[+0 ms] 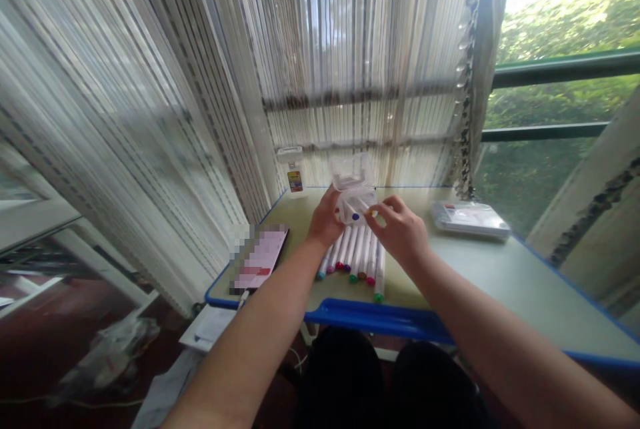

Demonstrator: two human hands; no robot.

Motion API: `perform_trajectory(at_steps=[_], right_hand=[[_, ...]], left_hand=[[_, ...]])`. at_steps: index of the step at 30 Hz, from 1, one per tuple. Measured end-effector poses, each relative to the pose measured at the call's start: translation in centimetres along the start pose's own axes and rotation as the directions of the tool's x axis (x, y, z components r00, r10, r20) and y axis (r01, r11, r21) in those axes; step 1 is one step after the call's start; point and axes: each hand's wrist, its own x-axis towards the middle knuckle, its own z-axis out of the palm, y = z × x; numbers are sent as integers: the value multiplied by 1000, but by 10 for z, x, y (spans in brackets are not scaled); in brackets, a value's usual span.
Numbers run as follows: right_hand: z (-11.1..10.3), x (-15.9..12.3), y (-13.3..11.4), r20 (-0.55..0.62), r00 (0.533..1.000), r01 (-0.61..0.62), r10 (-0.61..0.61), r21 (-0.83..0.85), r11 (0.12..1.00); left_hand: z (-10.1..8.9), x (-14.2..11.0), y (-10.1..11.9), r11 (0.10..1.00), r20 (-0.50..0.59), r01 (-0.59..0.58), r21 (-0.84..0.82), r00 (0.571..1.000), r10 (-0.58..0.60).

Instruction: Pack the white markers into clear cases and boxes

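Left hand was closed on the side of a clear plastic box, held up over the near-middle of the surface. Its clear hinged lid stood open on the far side. White-barrelled contents lay inside, with a round dark blue end at the near part; exact count too blurred to tell.

Right hand was in a narrow pinch at the box's right edge, thumb and fingertips on a small yellow end piece. Could not tell whether that piece touched the box.

Just below the box, a row of white-barrelled markers fanned out on the surface, coloured ends toward the person: teal, purple, red, dark blue, green, brown, pink. Rightmost one, bright green end, stuck out nearest the blue plastic trough on the front edge.

Left side: phone with a pinkish lit screen, partly pixelated. Far left edge: upright clear container with a yellow-and-red label. Right side, well apart: flat clear-and-white plastic case. Striped string curtain hung behind.
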Motion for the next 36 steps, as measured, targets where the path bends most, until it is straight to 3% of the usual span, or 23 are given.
perform_trajectory(at_steps=[7,13,26,36], right_hand=[[0,0,1,55,997,48,-49,9,999],[-2,1,2,92,996,17,-23,56,998],[-2,2,1,61,966,240,-251,144,960],[1,-1,-3,87,959,250,-271,201,947]], left_hand=[[-1,-1,-2,1000,48,-2,-21,999,3],[0,0,-1,999,45,4,-33,999,-3],[-1,1,14,1000,35,8,-29,999,-7],[0,1,16,999,65,-9,-34,998,11]])
